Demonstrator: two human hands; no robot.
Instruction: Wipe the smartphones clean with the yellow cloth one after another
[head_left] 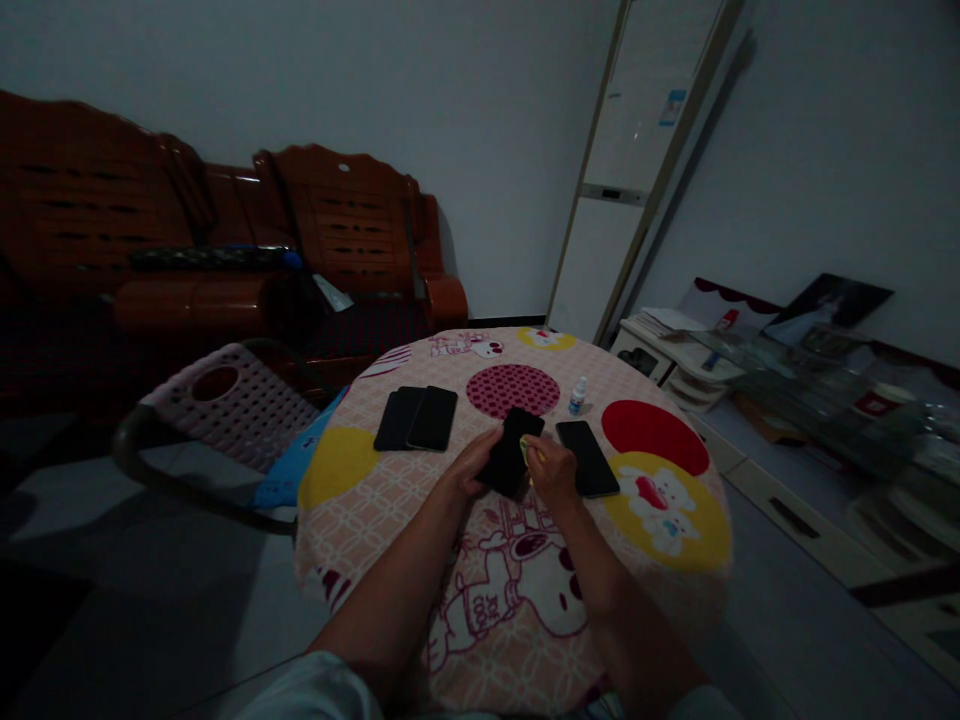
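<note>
My left hand (474,464) grips a black smartphone (504,462) by its left edge, over the patterned tablecloth (420,520). Against the phone's dark face, my right hand (553,468) presses a small yellowish cloth (526,446), pinched in its fingers and mostly hidden by them. Just right of that hand lies another black phone (592,462). A little white spray bottle (577,396) with a blue label stands upright behind it. To the left, two dark phones or slim tablets (433,418) rest partly overlapped.
A woven-back chair (232,400) with a blue bag (300,465) is at the table's left. Wooden sofas (345,220) line the wall. A tall white cabinet-like air conditioner (607,220) stands behind. On the right, a low cabinet (787,500) bears a glass top, papers and a cup.
</note>
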